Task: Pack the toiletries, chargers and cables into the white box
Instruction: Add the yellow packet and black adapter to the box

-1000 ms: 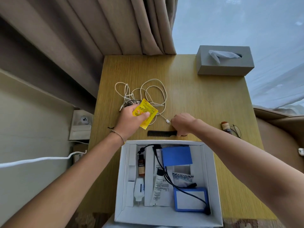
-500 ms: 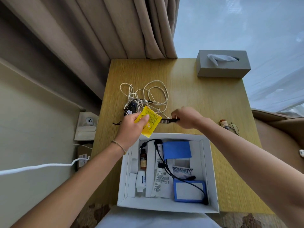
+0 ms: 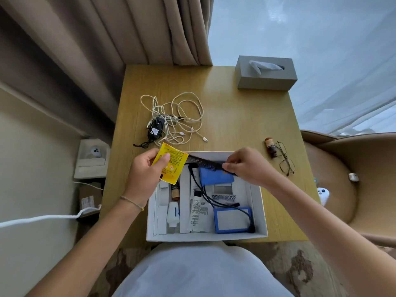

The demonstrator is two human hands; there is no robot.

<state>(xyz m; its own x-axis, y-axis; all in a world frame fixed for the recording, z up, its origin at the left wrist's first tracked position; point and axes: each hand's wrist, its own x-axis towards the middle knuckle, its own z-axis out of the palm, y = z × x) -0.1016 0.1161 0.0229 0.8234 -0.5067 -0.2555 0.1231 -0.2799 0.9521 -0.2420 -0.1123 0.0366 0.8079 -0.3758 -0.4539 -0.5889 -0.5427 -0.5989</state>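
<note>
The white box [image 3: 260,209] sits open at the table's near edge, holding tubes, a small brown bottle, blue cases and a black cable. My left hand [image 3: 143,174] pinches a yellow sachet [image 3: 171,165] over the box's far left corner. My right hand [image 3: 248,166] pinches a black comb [image 3: 205,162] by one end, holding it across the box's far side. A tangle of white cables [image 3: 182,116] with a black charger [image 3: 156,129] lies on the table beyond the box.
A small brown bottle [image 3: 270,146] and glasses [image 3: 286,160] lie right of the box. A grey tissue box [image 3: 265,72] stands at the far right corner. Curtains hang behind the wooden table [image 3: 235,116]; a tan chair [image 3: 351,174] is to the right.
My right hand lifted the comb off the table and carried it over the box. My left hand brought the yellow sachet back from the cables to the box's far left corner.
</note>
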